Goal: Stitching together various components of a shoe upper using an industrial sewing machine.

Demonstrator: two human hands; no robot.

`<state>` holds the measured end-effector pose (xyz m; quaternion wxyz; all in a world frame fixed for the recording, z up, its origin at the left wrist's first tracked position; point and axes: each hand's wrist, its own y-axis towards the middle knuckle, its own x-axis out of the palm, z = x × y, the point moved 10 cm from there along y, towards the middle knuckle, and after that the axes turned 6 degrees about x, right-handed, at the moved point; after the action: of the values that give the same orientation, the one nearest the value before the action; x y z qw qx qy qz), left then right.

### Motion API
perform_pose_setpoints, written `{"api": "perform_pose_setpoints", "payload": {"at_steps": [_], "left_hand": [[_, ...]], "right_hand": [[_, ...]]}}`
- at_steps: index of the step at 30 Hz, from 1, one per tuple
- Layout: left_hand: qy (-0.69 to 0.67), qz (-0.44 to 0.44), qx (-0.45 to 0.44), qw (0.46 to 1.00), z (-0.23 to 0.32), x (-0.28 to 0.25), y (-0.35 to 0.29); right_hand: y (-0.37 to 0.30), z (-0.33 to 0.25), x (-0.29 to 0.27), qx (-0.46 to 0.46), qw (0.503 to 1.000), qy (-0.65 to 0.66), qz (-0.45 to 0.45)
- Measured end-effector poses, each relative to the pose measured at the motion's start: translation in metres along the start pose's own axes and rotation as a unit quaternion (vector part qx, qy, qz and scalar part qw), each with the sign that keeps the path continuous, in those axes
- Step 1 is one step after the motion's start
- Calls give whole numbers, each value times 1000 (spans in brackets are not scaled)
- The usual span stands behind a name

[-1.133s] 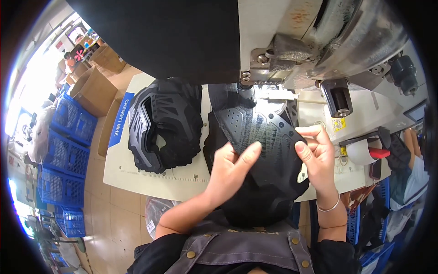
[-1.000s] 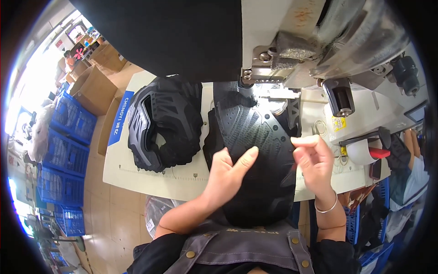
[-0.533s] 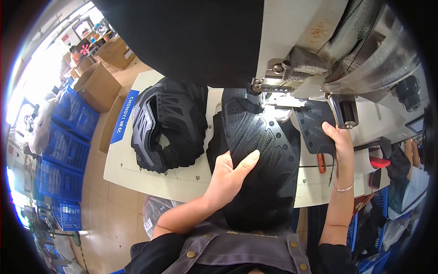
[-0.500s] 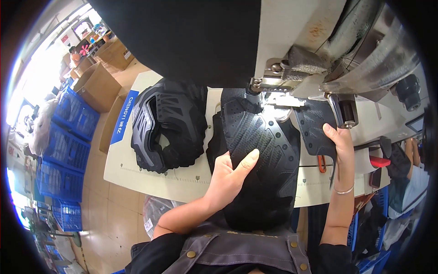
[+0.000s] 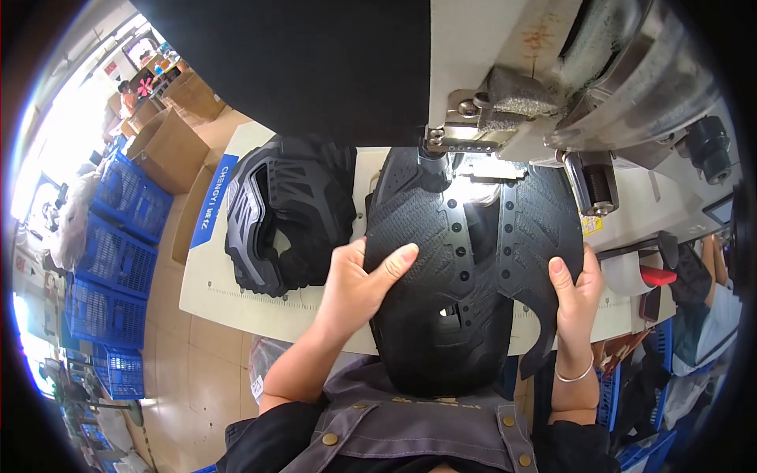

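Black textured shoe uppers point(image 5: 418, 260) with eyelet rows lie under the lit head of a sewing machine point(image 5: 473, 118). My left hand point(image 5: 359, 280) grips the left edge of the pieces, thumb flat on top and fingers hidden beneath. On the other side, my right hand point(image 5: 576, 292) pinches the right-hand upper panel point(image 5: 544, 229), whose curved tail hangs down toward my lap. Between the two eyelet rows runs a narrow gap. The lower black layer reaches over the table's front edge to my apron point(image 5: 426, 418). The machine's foot area is washed out by its light.
A stack of black and grey shoe uppers point(image 5: 315, 229) sits on the white tabletop point(image 5: 315, 311) to the left. Blue crates point(image 5: 118, 252) and cardboard boxes point(image 5: 169, 146) stand on the floor beyond. Right of the machine head hangs a dark metal cylinder point(image 5: 591, 185).
The right-hand panel has come left and toward me, its eyelet row now beside the other. My right hand has moved down with it; my left hand has shifted left to the edge.
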<state>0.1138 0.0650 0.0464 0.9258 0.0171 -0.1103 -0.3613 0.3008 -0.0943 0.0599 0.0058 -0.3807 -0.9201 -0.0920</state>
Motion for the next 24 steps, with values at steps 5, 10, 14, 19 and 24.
{"api": "perform_pose_setpoints", "payload": {"at_steps": [5, 10, 14, 19, 24], "left_hand": [[14, -8, 20, 1000, 9, -10, 7], [38, -18, 12, 999, 8, -16, 15], [37, -23, 18, 999, 10, -16, 22], [53, -26, 29, 998, 12, -19, 36], [62, -33, 46, 996, 20, -17, 51]], "right_hand": [[-13, -1, 4, -15, 1000, 6, 21], [-15, -4, 3, -46, 998, -24, 34], [-13, -4, 7, -47, 998, -40, 18], [-1, -5, 10, -41, 999, -32, 16], [16, -6, 9, -49, 998, -1, 37]]}}
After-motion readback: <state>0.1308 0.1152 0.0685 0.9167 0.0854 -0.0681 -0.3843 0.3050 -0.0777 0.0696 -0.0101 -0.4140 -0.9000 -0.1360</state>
